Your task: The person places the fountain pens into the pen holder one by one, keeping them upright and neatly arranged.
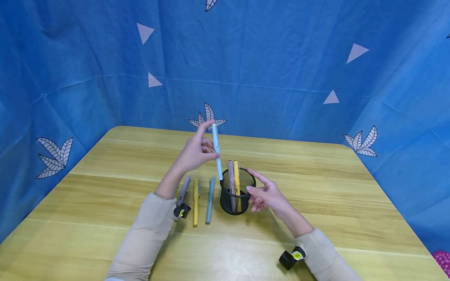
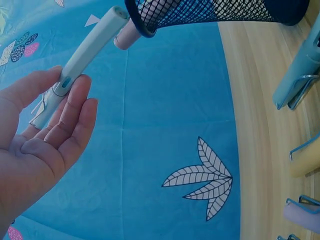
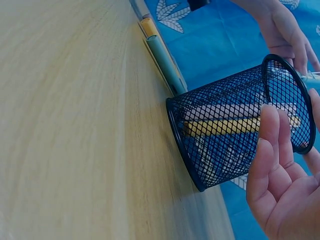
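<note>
Pale-blue pen (image 1: 216,152) pinched in left hand (image 1: 195,153); right hand (image 1: 268,194) open beside mesh cup (image 1: 236,192).

The head view looks down over the table (image 1: 316,187); both close wrist views share the mesh cup (image 3: 225,125).

The mesh cup (image 1: 236,195) stands on the worktop (image 1: 316,203) near its middle, two pens (image 1: 234,183) upright inside it. Just left of the cup three pens (image 1: 195,201) lie side by side on the worktop. Above them the left hand (image 1: 195,152) holds a pen (image 1: 216,150) over the cup's left rim. The right hand (image 1: 265,193) sits just right of the cup. A cloth backdrop (image 1: 281,78) rises behind and on both sides of the worktop.
</note>
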Demonstrator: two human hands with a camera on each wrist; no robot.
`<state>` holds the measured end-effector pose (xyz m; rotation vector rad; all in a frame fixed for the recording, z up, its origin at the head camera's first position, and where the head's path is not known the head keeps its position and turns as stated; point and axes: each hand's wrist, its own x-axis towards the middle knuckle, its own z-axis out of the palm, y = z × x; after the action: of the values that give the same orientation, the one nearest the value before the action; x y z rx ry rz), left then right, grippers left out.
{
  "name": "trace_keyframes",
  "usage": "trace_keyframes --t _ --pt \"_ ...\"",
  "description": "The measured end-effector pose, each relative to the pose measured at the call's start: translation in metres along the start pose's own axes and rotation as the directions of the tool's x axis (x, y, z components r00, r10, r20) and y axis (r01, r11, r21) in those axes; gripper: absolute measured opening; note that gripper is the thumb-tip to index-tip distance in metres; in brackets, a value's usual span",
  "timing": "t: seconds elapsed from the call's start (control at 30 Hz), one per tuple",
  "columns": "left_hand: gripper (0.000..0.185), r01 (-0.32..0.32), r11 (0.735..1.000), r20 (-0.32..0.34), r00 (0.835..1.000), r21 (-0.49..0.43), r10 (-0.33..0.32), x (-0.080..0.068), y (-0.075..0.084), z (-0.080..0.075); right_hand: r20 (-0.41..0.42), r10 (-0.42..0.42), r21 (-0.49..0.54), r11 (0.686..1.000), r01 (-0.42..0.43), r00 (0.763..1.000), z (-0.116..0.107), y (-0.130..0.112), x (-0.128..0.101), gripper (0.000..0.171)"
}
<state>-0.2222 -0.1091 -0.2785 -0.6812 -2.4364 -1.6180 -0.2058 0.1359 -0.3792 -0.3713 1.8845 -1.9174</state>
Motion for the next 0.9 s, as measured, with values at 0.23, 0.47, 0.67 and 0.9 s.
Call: trace_keyframes --t 0.23,0.47,0.67,0.9 --pt "0.081 0.0 1.0 -0.014 1.0 0.008 0.0 0.0 0.003 0.003 0.003 0.0 0.001 1.0 0.0 1.0 0.0 0.0 0.0 0.065" --pt "0.081 0.023 1.0 -0.01 1.0 0.001 -0.023 0.008 -0.021 0.007 0.003 -0.003 0.002 1.0 0.003 1.0 0.0 0.001 0.0 0.065" --pt "0.078 0.046 0.999 0.025 0.999 -0.013 -0.045 0.006 -0.024 0.012 0.006 -0.002 0.015 1.0 0.002 1.0 0.0 0.002 0.0 0.066" --pt "0.075 0.043 0.999 0.047 0.998 0.013 -0.044 0.005 -0.027 0.016 0.004 -0.003 0.016 1.0 0.003 1.0 0.0 0.003 0.001 0.065"
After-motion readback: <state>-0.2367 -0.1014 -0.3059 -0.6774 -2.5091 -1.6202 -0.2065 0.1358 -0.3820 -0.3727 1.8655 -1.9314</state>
